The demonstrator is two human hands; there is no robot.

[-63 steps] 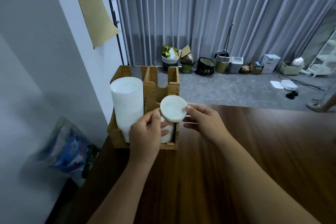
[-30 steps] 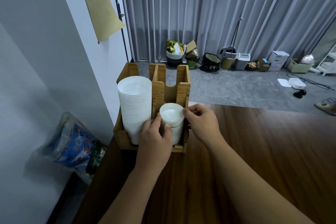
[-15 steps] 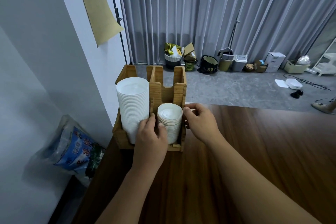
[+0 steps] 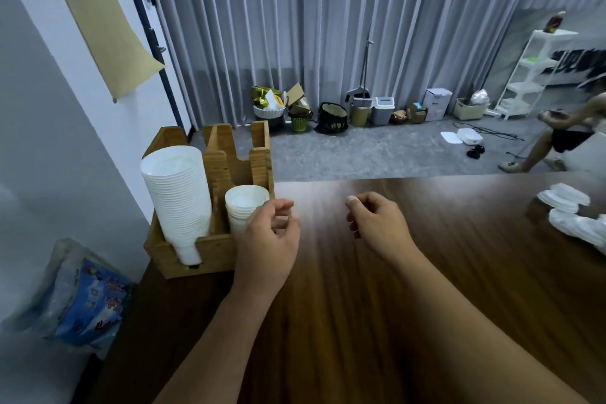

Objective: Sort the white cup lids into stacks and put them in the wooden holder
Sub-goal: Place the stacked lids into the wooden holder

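Both hands hover loosely curled, each grip empty: left hand beside the small lid stack in the wooden holder; loose lids far right of the right hand. A hasty reach could scatter them.

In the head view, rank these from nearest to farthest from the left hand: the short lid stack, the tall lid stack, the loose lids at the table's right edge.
From the left hand:
1. Short lid stack, in the right slot of the wooden holder, just beside the fingers.
2. Tall lid stack, in the left slot.
3. Loose lids, far across the table, beyond the right hand.
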